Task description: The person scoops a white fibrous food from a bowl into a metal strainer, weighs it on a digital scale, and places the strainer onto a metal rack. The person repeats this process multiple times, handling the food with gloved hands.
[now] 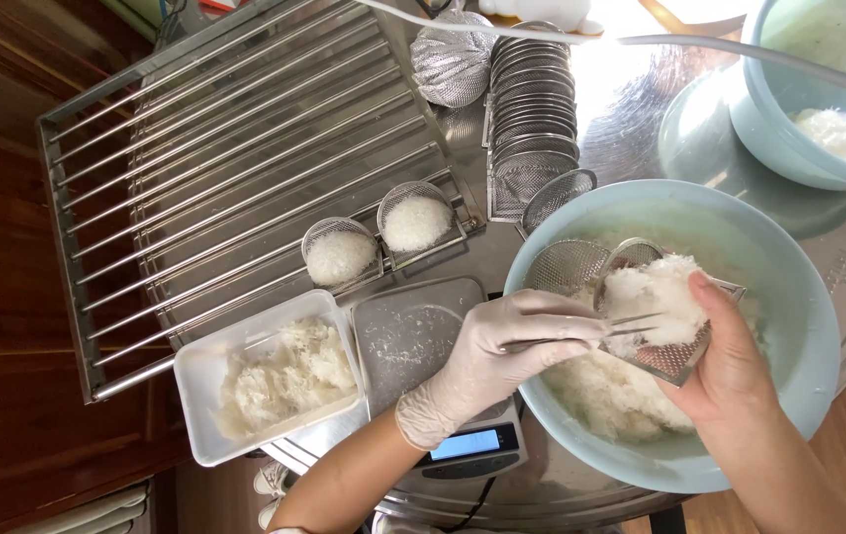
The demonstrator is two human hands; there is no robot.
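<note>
The gloved left hand pinches tweezers shut, teasing white strands into a mesh mould the bare right hand grips steady above the large bowl, so loose bits fall back. Filled moulds rest on the rack left of the bowl.

A thin, whitish glove covers the left hand; the right hand is ungloved, both forearms unsleeved

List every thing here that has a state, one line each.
left hand: gloved, holding tweezers
right hand: bare, holding mesh mould, heaped with white strands
large bowl: partly full
two mesh cups on rack: filled
stacked mesh cups: empty
white tray: partly full
scale: display lit
</note>
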